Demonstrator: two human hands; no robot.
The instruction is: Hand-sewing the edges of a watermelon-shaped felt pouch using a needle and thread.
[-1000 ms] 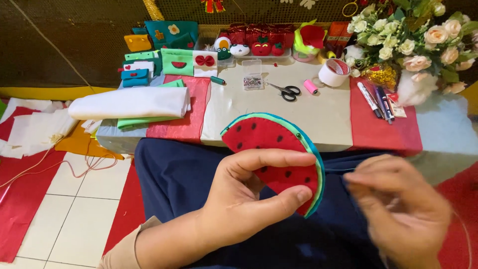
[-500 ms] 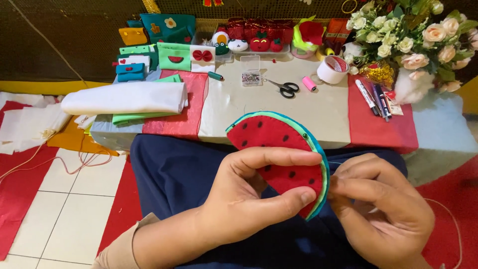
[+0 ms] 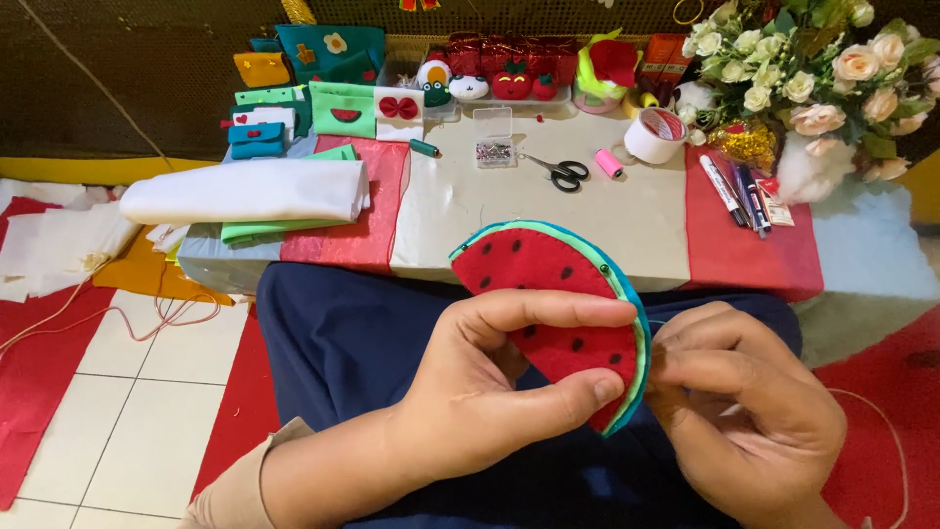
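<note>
Red felt watermelon slice point(image 3: 548, 294), green-edged, is being held above the lap: left hand point(image 3: 490, 392) is pinching it between thumb and fingers, right hand point(image 3: 744, 411) is clenching at its rim. Beyond, scissors point(image 3: 566, 172) are lying on the low table point(image 3: 548, 216). Risk: a hidden needle pricking a fingertip.

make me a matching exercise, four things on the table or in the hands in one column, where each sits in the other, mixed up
Things:
1. watermelon felt piece
2. scissors
3. roll of white cloth
4. flowers

Places:
A. far right corner of the table
B. left side of the table, on folded green cloth
C. between the left hand and the right hand
D. middle of the table, beside a small clear box of pins

Pairs: 1-C, 2-D, 3-B, 4-A
</note>
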